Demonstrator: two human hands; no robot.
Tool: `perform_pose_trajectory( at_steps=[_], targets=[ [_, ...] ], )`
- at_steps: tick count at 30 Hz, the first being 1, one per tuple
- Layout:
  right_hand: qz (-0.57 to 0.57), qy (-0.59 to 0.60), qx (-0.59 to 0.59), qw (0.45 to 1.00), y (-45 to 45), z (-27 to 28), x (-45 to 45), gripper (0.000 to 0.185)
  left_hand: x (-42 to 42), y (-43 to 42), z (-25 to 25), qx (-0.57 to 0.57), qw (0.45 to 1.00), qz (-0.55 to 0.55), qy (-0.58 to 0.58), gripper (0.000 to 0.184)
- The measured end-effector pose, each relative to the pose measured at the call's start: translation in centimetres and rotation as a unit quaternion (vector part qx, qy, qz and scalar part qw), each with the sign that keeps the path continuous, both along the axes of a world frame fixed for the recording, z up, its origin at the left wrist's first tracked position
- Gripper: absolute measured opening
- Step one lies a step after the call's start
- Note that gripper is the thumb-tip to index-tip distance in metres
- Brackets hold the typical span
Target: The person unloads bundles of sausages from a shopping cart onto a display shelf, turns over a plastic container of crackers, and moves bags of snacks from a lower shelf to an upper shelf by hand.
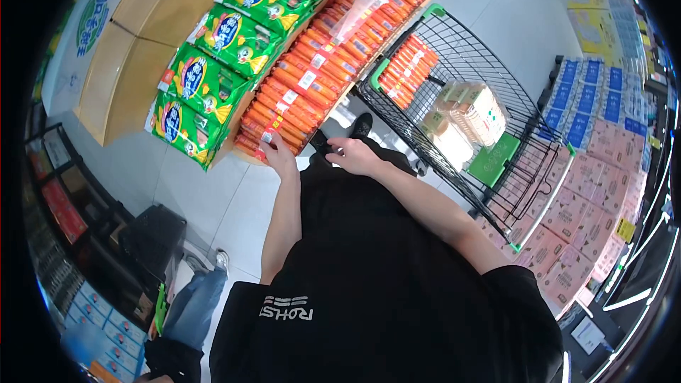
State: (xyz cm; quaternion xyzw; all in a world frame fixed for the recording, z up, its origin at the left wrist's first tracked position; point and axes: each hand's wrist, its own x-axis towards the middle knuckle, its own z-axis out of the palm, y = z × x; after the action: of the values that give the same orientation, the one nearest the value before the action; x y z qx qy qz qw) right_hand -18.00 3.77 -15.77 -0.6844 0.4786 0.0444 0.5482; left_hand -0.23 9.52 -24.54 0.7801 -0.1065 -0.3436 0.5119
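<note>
My left hand (281,155) is at the near end of a long shelf row of orange sausage packs (309,79), its fingertips touching the red label of the nearest pack; whether they grip it is too small to tell. My right hand (352,156) hovers just right of that row, near the shelf's corner, fingers apart and curved, holding nothing. Beside the orange packs lie green bags (191,78) with blue oval logos. In the shopping cart (525,99) are an orange sausage pack (408,71) and clear-wrapped packages (471,115).
Stacked pink cartons (589,191) and blue-and-white packs (585,92) stand beyond the cart at the right. A wooden display ledge (120,78) is at the upper left. Another person's jeans (193,303) and shoe show at the lower left, beside a black bin (152,237).
</note>
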Motion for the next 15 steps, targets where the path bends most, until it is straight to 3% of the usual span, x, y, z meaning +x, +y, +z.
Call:
perform_pose_trajectory(
  at_steps=[3,6,8,15],
  targets=[
    [-0.009,0.009,0.013,1.000,-0.2,0.0,-0.6,0.046,0.6,-0.1,-0.2,0.069,0.992,-0.045,-0.092,0.060],
    [-0.020,0.006,0.016,1.000,-0.2,-0.6,-1.5,0.047,1.3,-0.2,1.4,0.092,0.990,-0.085,-0.067,0.053],
    [-0.025,0.004,0.017,1.000,-0.4,-0.6,-1.7,0.047,1.9,0.3,-1.8,0.030,0.997,-0.054,-0.050,0.044],
    [-0.044,0.011,0.039,0.998,-0.5,-0.5,-4.3,0.048,1.5,-0.4,0.6,0.024,0.999,-0.017,0.022,0.036]
  ],
)
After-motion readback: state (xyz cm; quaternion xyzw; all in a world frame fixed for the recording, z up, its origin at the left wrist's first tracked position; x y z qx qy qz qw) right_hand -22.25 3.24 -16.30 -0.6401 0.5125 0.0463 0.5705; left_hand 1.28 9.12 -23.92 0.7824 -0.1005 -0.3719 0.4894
